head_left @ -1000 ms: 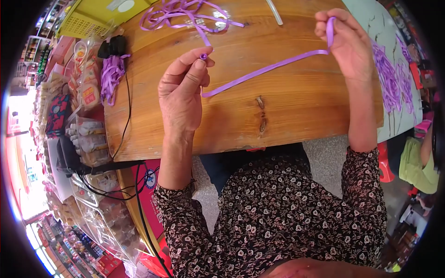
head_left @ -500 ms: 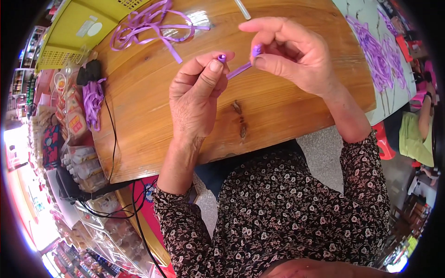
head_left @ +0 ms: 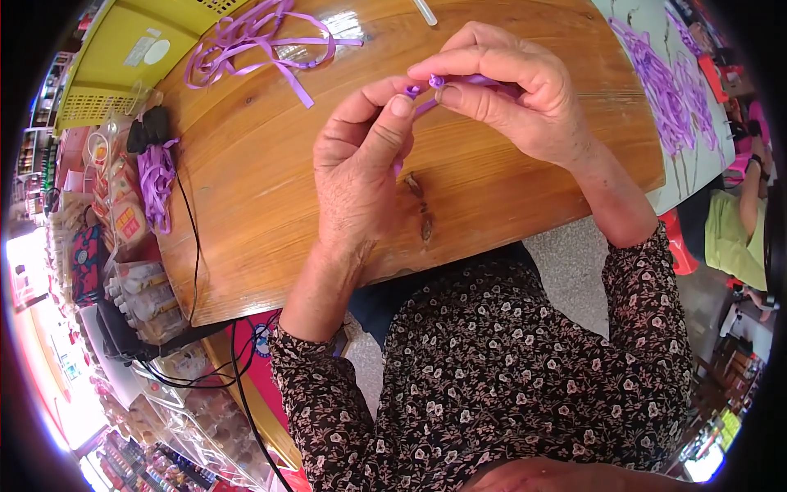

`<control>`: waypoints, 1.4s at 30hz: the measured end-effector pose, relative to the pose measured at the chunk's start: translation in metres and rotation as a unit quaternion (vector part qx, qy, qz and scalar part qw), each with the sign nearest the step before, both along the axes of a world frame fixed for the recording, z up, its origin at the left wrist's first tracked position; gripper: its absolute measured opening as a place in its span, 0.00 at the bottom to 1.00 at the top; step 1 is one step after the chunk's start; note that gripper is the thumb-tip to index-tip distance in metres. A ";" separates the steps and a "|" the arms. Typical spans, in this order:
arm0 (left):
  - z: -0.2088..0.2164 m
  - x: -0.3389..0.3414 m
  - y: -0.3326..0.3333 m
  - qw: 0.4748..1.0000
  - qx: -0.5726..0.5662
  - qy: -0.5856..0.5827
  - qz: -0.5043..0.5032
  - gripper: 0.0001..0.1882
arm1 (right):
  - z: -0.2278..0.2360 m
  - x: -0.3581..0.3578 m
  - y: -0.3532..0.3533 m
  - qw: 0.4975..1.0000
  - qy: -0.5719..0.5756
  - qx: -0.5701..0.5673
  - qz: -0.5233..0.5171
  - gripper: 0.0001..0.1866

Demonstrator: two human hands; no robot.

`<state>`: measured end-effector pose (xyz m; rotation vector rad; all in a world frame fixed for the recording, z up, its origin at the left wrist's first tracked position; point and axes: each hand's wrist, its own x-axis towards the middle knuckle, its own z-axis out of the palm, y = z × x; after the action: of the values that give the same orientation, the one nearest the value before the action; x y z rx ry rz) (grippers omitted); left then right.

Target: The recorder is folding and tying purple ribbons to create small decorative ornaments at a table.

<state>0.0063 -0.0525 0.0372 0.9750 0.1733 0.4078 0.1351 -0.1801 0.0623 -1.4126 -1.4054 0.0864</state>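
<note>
Compared with a second ago, the hands have closed together: then the right hand [head_left: 512,98] held the ribbon [head_left: 459,82] stretched out far from the left hand [head_left: 361,164]; now both meet above the table [head_left: 246,213], fingertips almost touching. Half a second ago they were already near, and the gap is smaller now. Left thumb and forefinger are pinched on a short end of the purple ribbon; right thumb and forefinger are clamped on it just beside, with a short length showing between the fingers and a bit running under the right palm. The ribbon is held up off the wood, over the far half of the table. Surface: round varnished wooden top with a dark knot [head_left: 418,205] near the front edge. A loose ribbon tangle [head_left: 262,37] lies at the far edge, beside a yellow basket [head_left: 123,57]. A smaller ribbon bundle [head_left: 156,180] lies at the left rim, near a black cable [head_left: 193,238]. Left of the table are packaged goods [head_left: 139,295]. To the right, a white cloth [head_left: 656,74] carries more purple strands.
</note>
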 end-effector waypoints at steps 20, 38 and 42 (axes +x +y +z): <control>-0.003 0.002 -0.005 0.992 0.116 -0.023 0.052 0.09 | 0.013 -0.013 -0.007 0.985 0.154 -0.073 -0.027 0.19; -0.006 -0.004 0.014 0.981 0.146 -0.065 0.108 0.09 | -0.002 -0.016 0.002 0.939 0.323 -0.082 0.079 0.17; -0.006 -0.003 0.010 0.970 0.206 -0.097 0.085 0.10 | -0.008 -0.013 0.005 0.926 0.350 -0.076 0.120 0.14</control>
<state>0.0037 -0.0425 0.0313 1.3248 -0.0084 0.7122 0.1217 -0.1747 0.0542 -1.1515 -0.9660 0.7965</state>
